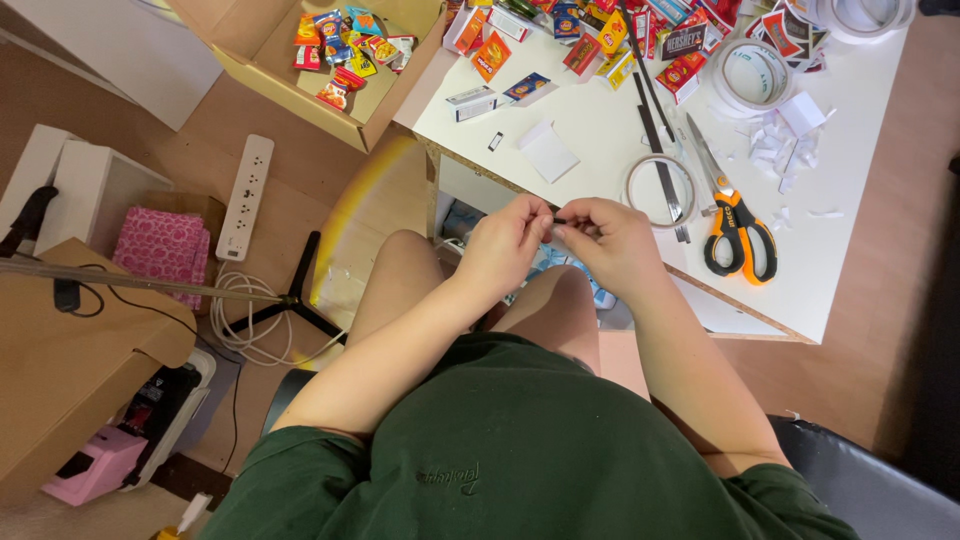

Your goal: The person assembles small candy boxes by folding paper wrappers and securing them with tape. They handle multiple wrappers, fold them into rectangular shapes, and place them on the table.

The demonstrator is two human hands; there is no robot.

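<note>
Both of my hands meet just in front of the white table's (pixel 600 130) near edge, above my knees. My left hand (pixel 505 247) and my right hand (pixel 608 240) pinch a tiny dark piece (pixel 560 221) between their fingertips. It is too small to tell what it is. Right beside my right hand lie a roll of clear tape (pixel 660 190) with a black strip across it, and orange-handled scissors (pixel 735 228).
Small colourful miniature packets (pixel 600 40) litter the table's far side, with more tape rolls (pixel 755 75) and white paper scraps (pixel 775 150). An open cardboard box (pixel 340 60) holds more packets at the left. A power strip (pixel 246 197), cables and boxes lie on the floor.
</note>
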